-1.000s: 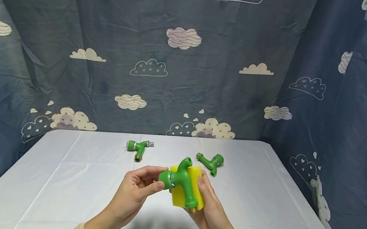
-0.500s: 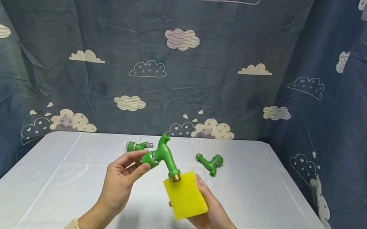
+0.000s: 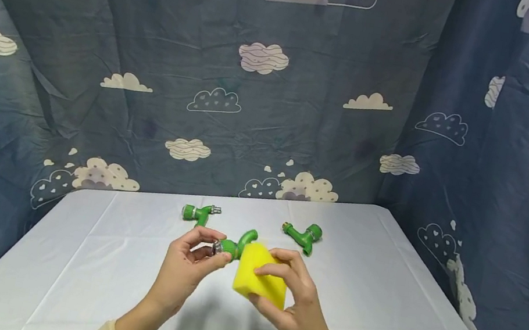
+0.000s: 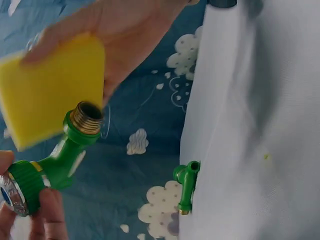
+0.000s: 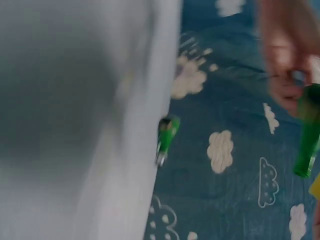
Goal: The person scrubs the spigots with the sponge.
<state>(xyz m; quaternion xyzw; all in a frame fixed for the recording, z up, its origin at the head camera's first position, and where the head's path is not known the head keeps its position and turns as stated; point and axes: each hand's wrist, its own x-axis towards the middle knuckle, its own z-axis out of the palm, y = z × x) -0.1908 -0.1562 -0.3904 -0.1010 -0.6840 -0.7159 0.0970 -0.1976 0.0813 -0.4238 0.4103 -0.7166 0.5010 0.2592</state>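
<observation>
In the head view my left hand (image 3: 186,263) pinches the round knob end of a green garden tap (image 3: 248,238) between thumb and fingers. The tap's spout points up, and its lower part is hidden behind a yellow sponge (image 3: 259,276). My right hand (image 3: 300,304) grips that sponge, thumb below and fingers above. In the left wrist view the tap (image 4: 60,165) turns its brass threaded inlet (image 4: 86,119) upward, with the sponge (image 4: 55,90) behind it. Whether sponge and tap touch, I cannot tell. The right wrist view is blurred; the tap (image 5: 307,137) shows at its edge.
Two more green taps lie on the white tablecloth (image 3: 378,303) towards its back: a left tap (image 3: 200,214) with a metal nozzle, partly behind my left hand, and a right tap (image 3: 304,236). Dark blue cloud-patterned cloth (image 3: 272,119) hangs behind and at the sides.
The held tap rises left off the sponge, then comes down, turned so its metal-ringed knob end faces left. The sponge moves from behind the tap to in front, right fingers now over it.
</observation>
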